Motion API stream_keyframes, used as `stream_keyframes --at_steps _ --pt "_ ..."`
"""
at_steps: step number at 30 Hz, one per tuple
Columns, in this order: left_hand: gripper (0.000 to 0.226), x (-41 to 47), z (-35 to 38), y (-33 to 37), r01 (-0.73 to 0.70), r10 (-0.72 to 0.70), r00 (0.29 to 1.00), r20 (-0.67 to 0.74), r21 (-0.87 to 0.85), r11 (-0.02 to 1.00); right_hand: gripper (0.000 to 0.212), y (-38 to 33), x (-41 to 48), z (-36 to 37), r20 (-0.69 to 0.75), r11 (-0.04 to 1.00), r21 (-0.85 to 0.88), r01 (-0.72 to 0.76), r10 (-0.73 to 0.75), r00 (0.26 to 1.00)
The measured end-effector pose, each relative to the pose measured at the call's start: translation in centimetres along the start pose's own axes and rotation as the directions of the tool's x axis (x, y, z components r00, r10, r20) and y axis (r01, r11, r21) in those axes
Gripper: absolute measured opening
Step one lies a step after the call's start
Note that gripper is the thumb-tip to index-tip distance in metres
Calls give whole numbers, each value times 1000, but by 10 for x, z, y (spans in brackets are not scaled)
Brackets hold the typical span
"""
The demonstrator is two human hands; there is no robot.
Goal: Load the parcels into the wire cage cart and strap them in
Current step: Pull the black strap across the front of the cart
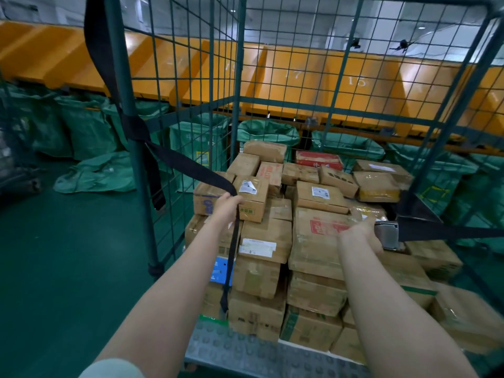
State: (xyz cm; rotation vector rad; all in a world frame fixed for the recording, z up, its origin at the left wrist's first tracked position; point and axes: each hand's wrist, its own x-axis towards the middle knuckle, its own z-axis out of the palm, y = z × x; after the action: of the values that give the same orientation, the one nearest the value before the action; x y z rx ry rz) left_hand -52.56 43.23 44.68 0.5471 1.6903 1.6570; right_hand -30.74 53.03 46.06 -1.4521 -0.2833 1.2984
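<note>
"17", "15" on orange chutes (321, 85)

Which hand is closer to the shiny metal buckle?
Right. The right hand holds the metal buckle itself; the left hand is well off to the buckle's left, gripping the black strap.

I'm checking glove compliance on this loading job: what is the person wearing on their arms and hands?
No gloves: the left hand and right hand are bare, with no watch, rings or bands visible. Both forearms are uncovered. The only clothing in view is a pale greenish-grey sleeve on the left upper arm.
</note>
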Motion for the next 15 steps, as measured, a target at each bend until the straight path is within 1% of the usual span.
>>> stream_keyframes --at_steps 1,2,3,4,5,7,8,11,13,15 --pt "10 -3 5 -1 -8 6 1000 30 49 999 67 0 3 -2 -31 996 88 -30 33 999" --pt "7 -10 13 0 -12 5 997 73 91 996 72 0 4 -4 -31 992 119 -52 56 998" --pt "10 -12 21 -1 -18 2 993 118 128 992 78 -1 9 -7 -23 994 106 -42 44 999" --pt "18 -18 29 -1 -15 -11 988 157 167 986 81 -2 17 -9 -1 996 85 -33 33 999" --pt "27 -22 36 -3 -10 -29 981 192 203 979 80 -4 18 -13 40 998 46 -30 29 999" --pt "38 -28 52 -8 -20 -55 962 266 271 962 68 -9 16 -21 140 999 42 -30 24 990" --pt "40 -32 61 -11 -30 -59 955 290 290 957 62 -12 15 -24 194 997 69 -46 32 981" --pt "45 -47 90 -13 -35 -75 930 361 288 957 54 -21 18 -34 323 984 151 -97 44 946" --pt "54 -57 108 -13 -40 -95 903 419 301 953 41 -22 22 -42 367 989 104 -101 56 928" --pt "57 -67 126 -13 -69 -106 879 464 343 937 34 -21 30 -49 389 995 37 -88 67 919"
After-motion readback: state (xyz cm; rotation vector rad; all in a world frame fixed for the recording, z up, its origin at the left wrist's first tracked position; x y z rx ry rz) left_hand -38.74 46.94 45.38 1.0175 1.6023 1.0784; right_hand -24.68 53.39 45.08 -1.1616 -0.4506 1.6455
